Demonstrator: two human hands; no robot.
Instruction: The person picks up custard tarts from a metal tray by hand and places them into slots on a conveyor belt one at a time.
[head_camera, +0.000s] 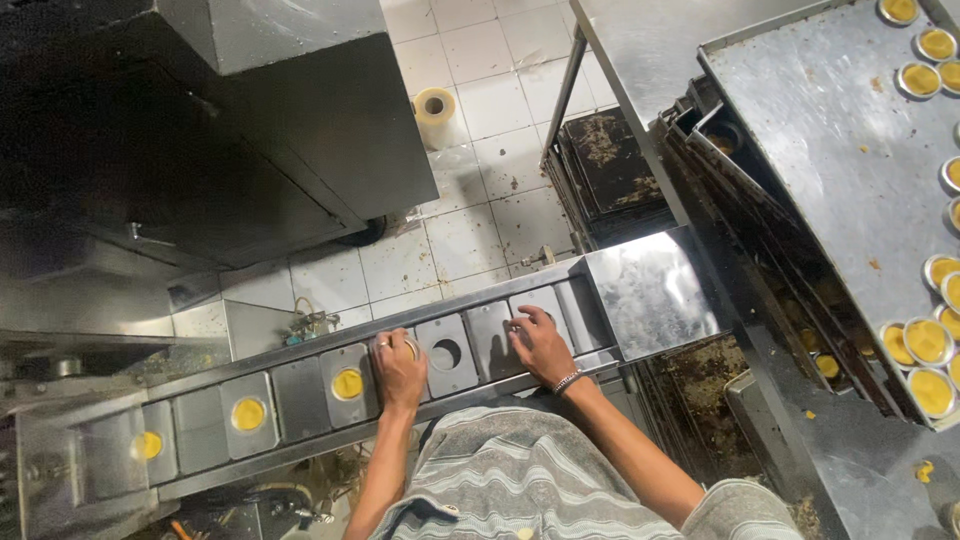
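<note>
Filled tart cups (248, 413) are seated in the conveyor (300, 385) plates at left, the left hand (400, 368) is closed over a cup (411, 347), the right hand (541, 343) lies spread flat, and fingers could be pinched between plates.

Dull scuffed metal conveyor (300, 385)

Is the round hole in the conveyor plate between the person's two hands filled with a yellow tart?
No, the round hole between the left hand and right hand is empty and dark, unlike the filled plate further left.
</note>
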